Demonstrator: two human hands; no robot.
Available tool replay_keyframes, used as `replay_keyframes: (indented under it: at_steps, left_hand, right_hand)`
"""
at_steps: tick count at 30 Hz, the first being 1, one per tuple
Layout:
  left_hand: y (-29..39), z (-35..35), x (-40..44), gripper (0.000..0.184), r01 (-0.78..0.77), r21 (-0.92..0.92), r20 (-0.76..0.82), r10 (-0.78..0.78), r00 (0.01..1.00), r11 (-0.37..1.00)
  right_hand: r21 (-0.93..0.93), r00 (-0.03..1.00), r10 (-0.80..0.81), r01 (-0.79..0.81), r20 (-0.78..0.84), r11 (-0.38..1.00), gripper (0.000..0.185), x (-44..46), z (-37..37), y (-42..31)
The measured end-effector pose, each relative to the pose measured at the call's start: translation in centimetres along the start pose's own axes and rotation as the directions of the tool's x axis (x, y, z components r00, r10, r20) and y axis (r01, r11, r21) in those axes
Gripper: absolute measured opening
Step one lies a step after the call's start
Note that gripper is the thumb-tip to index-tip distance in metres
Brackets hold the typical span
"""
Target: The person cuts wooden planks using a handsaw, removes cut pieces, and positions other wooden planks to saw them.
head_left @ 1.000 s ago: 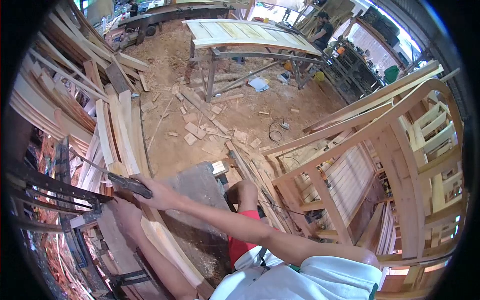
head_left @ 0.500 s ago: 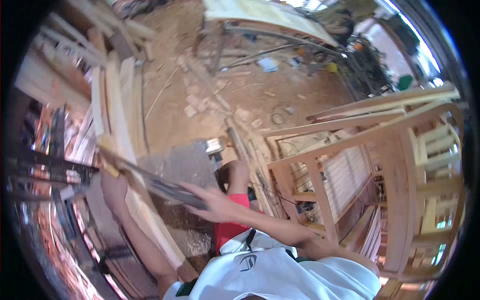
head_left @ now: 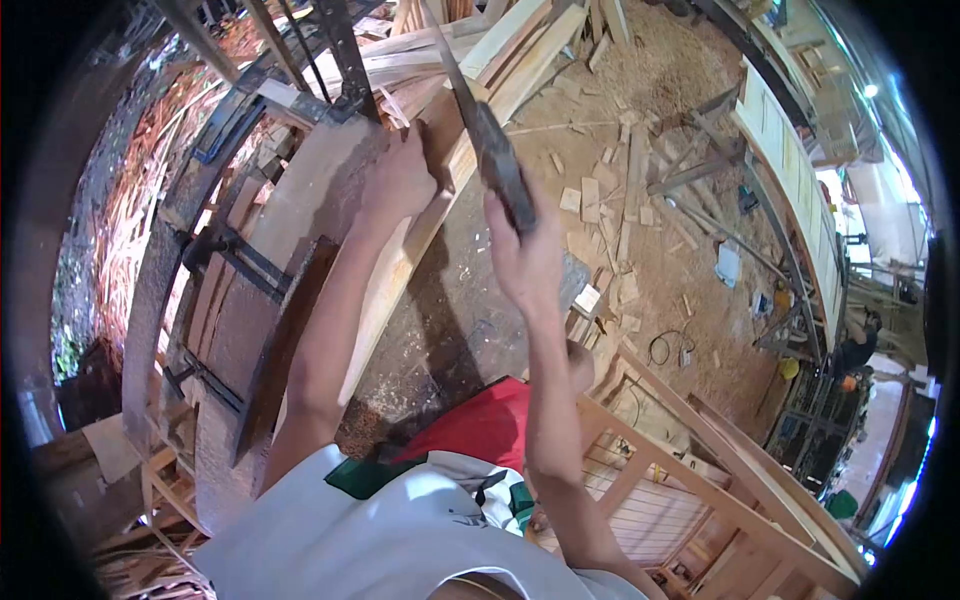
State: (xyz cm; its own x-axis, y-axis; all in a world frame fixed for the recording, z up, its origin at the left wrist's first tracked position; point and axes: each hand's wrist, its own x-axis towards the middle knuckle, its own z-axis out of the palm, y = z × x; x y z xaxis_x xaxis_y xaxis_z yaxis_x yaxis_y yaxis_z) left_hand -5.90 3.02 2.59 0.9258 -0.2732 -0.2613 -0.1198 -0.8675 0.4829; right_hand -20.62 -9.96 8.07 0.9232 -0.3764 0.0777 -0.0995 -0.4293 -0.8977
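Note:
My right hand (head_left: 525,255) is closed around the dark brown handle of a long tool (head_left: 498,160). Its thin grey blade points up and away, seen nearly edge-on, so its exact kind is unclear. To the left, my left hand (head_left: 398,180) is closed at a brown piece of wood (head_left: 443,135), beside a long pale plank (head_left: 400,270). Its fingertips are partly hidden. The tool is above and to the right of my left hand, and a gap separates the two hands.
A metal-framed machine (head_left: 345,55) and a wooden bench surface (head_left: 310,185) stand at left. Wood scraps (head_left: 590,195) litter the dirt floor. A wooden frame (head_left: 700,490) lies at lower right, and a long panelled table (head_left: 785,180) stands farther right.
My view has swung to the left. The tool in my right hand has changed from lying slantwise toward the left hand to pointing up and away. My left hand stays by the plank.

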Motion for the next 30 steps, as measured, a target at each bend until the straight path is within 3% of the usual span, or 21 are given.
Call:
replay_keyframes:
  at_steps: [1,3,5,6,7,8,11,14,15,18,19,21,22,24,26,27,28,29,30]
  left_hand:
    - [-0.5,0.7,0.6,0.078,-0.017,0.047,-0.059,0.02,0.998,0.999]
    - [-1.5,2.1,0.8,0.077,-0.023,0.086,-0.089,0.031,0.996,0.996]
    - [-1.1,0.8,0.7,0.079,-0.153,0.025,-0.116,0.155,0.981,0.988]
    - [-0.9,0.6,0.7,0.079,-0.139,0.021,-0.109,0.14,0.984,0.99]
    - [-0.6,0.6,0.5,0.079,-0.147,0.057,-0.142,0.154,0.978,0.987]
    - [-0.7,1.2,0.4,0.079,-0.142,0.09,-0.174,0.156,0.972,0.986]
    - [-1.1,1.7,0.0,0.08,-0.132,0.027,-0.168,0.134,0.977,0.991]
    - [-1.1,1.2,0.9,0.077,-0.138,0.019,-0.149,0.14,0.979,0.99]
    - [-0.6,0.9,0.4,0.078,-0.107,0.053,-0.167,0.115,0.979,0.993]
    - [-0.3,0.8,0.0,0.078,-0.064,0.049,-0.133,0.07,0.989,0.997]
    - [-1.0,1.4,0.3,0.078,-0.084,0.05,-0.135,0.09,0.987,0.995]
    - [-1.4,0.7,0.8,0.078,-0.103,0.053,-0.147,0.11,0.983,0.993]
    - [-1.3,0.1,0.9,0.078,-0.082,0.163,-0.084,0.097,0.992,0.983]
    - [-0.5,0.6,-0.2,0.079,-0.09,0.261,0.01,0.091,0.996,0.961]
    - [-0.4,0.2,-0.4,0.074,-0.11,0.128,-0.162,0.13,0.978,0.986]
    - [-0.3,0.6,-0.8,0.07,-0.102,0.148,-0.231,0.135,0.964,0.984]
    - [-0.3,0.8,-0.7,0.07,-0.093,0.146,-0.222,0.124,0.967,0.985]
    - [-0.4,0.9,-0.2,0.073,-0.125,0.073,-0.159,0.136,0.978,0.989]
    - [-0.8,0.4,-0.1,0.076,-0.133,0.005,-0.105,0.133,0.986,0.991]
  right_hand:
    - [-0.01,0.999,0.042,-0.042,0.035,0.999,0.055,0.7,-0.3,-0.9]
    - [-0.068,0.992,-0.126,0.125,-0.011,0.99,0.057,-1.8,-0.5,0.5]
    - [0.027,0.999,-0.033,0.033,-0.025,0.999,0.059,-9.3,-2.0,3.5]
    - [-0.123,0.998,0.028,-0.02,0.058,0.992,0.061,-13.5,-4.4,2.7]
    - [-0.1,0.998,-0.064,0.061,-0.029,0.993,0.062,-18.2,-4.9,4.8]
    - [-0.101,0.991,0.11,-0.103,0.07,0.99,0.063,-22.9,-7.0,4.7]
    - [-0.069,0.958,0.281,-0.276,0.065,0.959,0.064,-31.7,-9.3,7.1]
    - [0.048,0.967,0.253,-0.253,-0.002,0.966,0.066,-27.9,-6.8,8.2]
    - [-0.023,0.978,0.207,-0.207,-0.004,0.978,0.065,-22.0,-4.4,8.1]
    - [0.073,0.99,-0.089,0.098,-0.108,0.993,0.047,-3.0,2.7,5.1]
    - [0.143,0.991,-0.117,0.125,-0.063,0.982,0.04,2.1,3.3,2.8]
    - [0.013,1.0,-0.02,0.02,0.013,1.0,0.036,5.5,2.4,-1.1]
    - [0.008,1.0,-0.024,0.024,0.017,1.0,0.036,5.0,2.1,-1.2]
    - [-0.048,0.997,-0.054,0.057,0.046,0.997,0.042,1.3,0.6,-0.2]
    - [-0.034,0.992,-0.1,0.098,-0.072,0.995,0.042,-7.4,-1.1,1.5]
    - [-0.14,1.0,0.025,-0.025,-0.002,0.99,0.047,-13.1,-3.4,3.5]
    - [-0.084,0.998,0.063,-0.062,0.006,0.995,0.051,-17.5,-5.0,2.7]
    - [0.02,0.95,0.31,-0.311,0.035,0.95,0.053,-23.0,-7.1,3.9]
    - [-0.14,0.99,0.143,-0.142,-0.007,0.98,0.052,-26.3,-8.4,2.8]
